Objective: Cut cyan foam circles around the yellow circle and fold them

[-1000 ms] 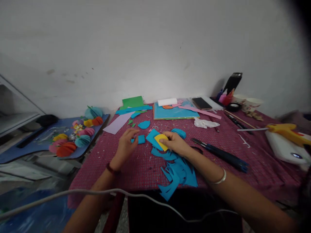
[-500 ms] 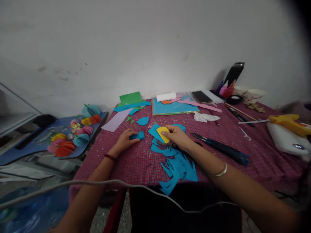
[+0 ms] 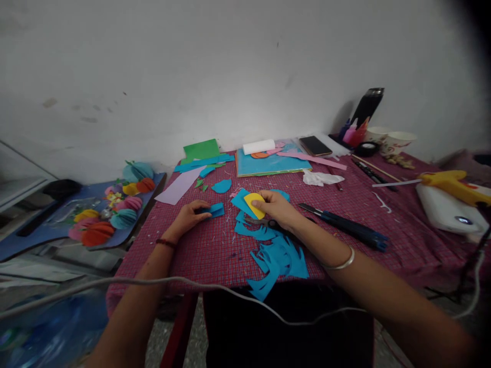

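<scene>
Between the fingers of my left hand point(image 3: 191, 217) is a folded piece of blue paper point(image 3: 217, 210), held low over the checked cloth. My right hand point(image 3: 278, 208) pinches a yellow paper piece point(image 3: 253, 205) with a rounded edge. Under it lies a blue paper piece point(image 3: 240, 200); I cannot tell whether my fingers hold that too. Partly hidden beneath my right hand are scissors point(image 3: 273, 224). Cut blue paper scraps point(image 3: 279, 258) are heaped nearer to me, and a blue half-round piece point(image 3: 222, 186) lies beyond my left hand.
A blue-handled cutter point(image 3: 353, 230) lies right of my hand. A yellow glue gun point(image 3: 452, 185) rests on a white box point(image 3: 445, 212). Paper cups point(image 3: 397, 143) and a black bottle point(image 3: 367, 108) stand at the back right. Paper pumpkins point(image 3: 97, 233) sit at left. A cable point(image 3: 180, 279) crosses in front.
The whole view has shifted slightly. The folded blue paper in my left hand now shows more of its open fold, and the yellow piece has turned to show more of its rounded edge.
</scene>
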{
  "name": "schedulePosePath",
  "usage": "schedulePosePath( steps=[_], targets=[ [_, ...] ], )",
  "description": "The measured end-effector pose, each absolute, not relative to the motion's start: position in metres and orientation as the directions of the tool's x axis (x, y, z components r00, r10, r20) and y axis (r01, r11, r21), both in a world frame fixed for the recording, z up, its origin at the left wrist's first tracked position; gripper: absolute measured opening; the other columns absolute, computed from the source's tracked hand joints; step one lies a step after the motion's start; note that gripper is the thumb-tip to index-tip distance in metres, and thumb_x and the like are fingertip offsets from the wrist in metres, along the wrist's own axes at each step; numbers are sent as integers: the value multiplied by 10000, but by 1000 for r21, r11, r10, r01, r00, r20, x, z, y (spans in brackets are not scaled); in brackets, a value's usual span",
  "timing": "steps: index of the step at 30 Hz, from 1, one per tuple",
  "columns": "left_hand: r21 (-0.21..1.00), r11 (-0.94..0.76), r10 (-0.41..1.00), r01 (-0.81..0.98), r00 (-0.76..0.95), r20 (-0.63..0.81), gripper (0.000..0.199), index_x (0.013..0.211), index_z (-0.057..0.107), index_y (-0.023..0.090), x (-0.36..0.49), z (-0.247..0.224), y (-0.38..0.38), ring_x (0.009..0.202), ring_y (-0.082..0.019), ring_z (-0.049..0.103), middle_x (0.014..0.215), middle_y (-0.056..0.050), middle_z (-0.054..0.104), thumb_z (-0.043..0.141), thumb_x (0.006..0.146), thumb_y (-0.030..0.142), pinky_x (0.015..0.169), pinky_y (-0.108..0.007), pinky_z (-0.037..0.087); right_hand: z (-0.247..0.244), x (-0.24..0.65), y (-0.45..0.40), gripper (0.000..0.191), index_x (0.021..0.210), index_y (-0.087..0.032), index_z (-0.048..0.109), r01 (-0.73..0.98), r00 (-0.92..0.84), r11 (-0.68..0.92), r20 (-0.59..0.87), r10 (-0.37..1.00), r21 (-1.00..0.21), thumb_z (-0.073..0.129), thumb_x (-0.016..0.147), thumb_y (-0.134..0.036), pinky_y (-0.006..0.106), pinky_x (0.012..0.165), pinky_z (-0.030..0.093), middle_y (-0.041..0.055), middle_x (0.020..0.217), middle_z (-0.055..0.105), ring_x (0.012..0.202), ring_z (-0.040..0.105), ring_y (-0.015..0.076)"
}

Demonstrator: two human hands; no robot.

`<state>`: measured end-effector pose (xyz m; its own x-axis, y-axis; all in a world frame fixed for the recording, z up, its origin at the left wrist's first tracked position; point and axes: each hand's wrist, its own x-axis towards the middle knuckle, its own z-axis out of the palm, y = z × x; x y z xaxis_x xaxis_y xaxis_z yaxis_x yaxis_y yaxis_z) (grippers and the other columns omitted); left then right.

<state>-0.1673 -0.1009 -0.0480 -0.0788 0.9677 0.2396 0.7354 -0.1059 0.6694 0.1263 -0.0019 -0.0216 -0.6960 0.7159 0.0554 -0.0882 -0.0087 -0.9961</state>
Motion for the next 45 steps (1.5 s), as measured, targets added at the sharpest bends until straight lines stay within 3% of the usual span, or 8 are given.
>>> schedulePosePath(
  steps=[4, 11, 17, 23, 30, 37, 42, 45],
  targets=[
    [695, -98, 958, 712, -122, 260, 240, 919, 695, 166, -170, -47, -102, 927, -226, 625, 964, -79, 695, 577, 761, 302, 882, -401, 467, -24, 126, 0, 263, 748, -160, 569, -80, -709, -2, 56, 703, -997, 665, 685, -396, 210, 473, 382, -33, 613, 574, 509, 500, 96],
    [569, -286, 785, 771, -151, 600, 297, 866, 709, 190, -123, -27, -124, 1094, -208, 558, 1189, -74, 602, 480, 709, 86, 894, -334, 457, -11, 129, -11, 241, 723, -164, 537, -117, -738, -36, 63, 672, -992, 666, 700, -367, 202, 458, 364, -43, 603, 557, 489, 479, 85],
    [628, -238, 887, 741, -97, 452, 219, 744, 685, 175, -56, -23, -139, 651, -139, 587, 709, -10, 660, 488, 723, 83, 636, -254, 452, -13, 125, -21, 253, 715, -152, 544, -147, -855, 2, 128, 503, -989, 686, 705, -360, 206, 511, 391, -40, 622, 548, 531, 497, 85],
    [819, -139, 846, 556, -363, 390, 145, 793, 675, 168, -51, -31, -138, 669, -149, 587, 730, -6, 669, 540, 738, 172, 648, -265, 465, -22, 122, -19, 261, 724, -150, 555, -179, -861, -28, 142, 489, -984, 696, 708, -369, 187, 486, 359, -50, 622, 540, 515, 480, 73],
    [774, -130, 799, 620, -396, 452, 177, 809, 682, 179, -41, -25, -144, 731, -156, 598, 783, -17, 679, 538, 715, 139, 720, -276, 472, -21, 119, -26, 269, 746, -151, 540, -170, -881, -115, 99, 463, -979, 694, 700, -367, 197, 512, 378, -46, 629, 545, 540, 500, 83],
    [996, -37, 927, -76, -374, 6, 432, 1175, 548, 194, -43, -16, -139, 711, -162, 613, 899, -47, 658, 546, 757, 303, 629, -289, 499, -18, 119, -30, 188, 670, -155, 501, -59, -854, 375, 241, 461, -925, 587, 773, -287, 204, 499, 309, -51, 600, 446, 549, 429, 91],
    [994, 85, 966, 66, -252, -66, 191, 708, 646, 146, -58, -13, -140, 587, -105, 534, 666, 1, 616, 721, 647, 310, 586, -225, 443, -11, 123, -34, 166, 663, -167, 503, -47, -865, 656, 360, 351, -753, 540, 817, -218, 229, 558, 320, -30, 649, 468, 598, 446, 110],
    [986, 30, 959, 165, -283, 18, 190, 718, 662, 154, -66, -14, -151, 654, -126, 551, 703, -3, 642, 715, 662, 327, 672, -258, 456, -3, 126, -34, 117, 713, -172, 543, -138, -822, 687, 470, 323, -713, 547, 822, -215, 275, 690, 381, 14, 778, 530, 761, 500, 157]
  ],
)
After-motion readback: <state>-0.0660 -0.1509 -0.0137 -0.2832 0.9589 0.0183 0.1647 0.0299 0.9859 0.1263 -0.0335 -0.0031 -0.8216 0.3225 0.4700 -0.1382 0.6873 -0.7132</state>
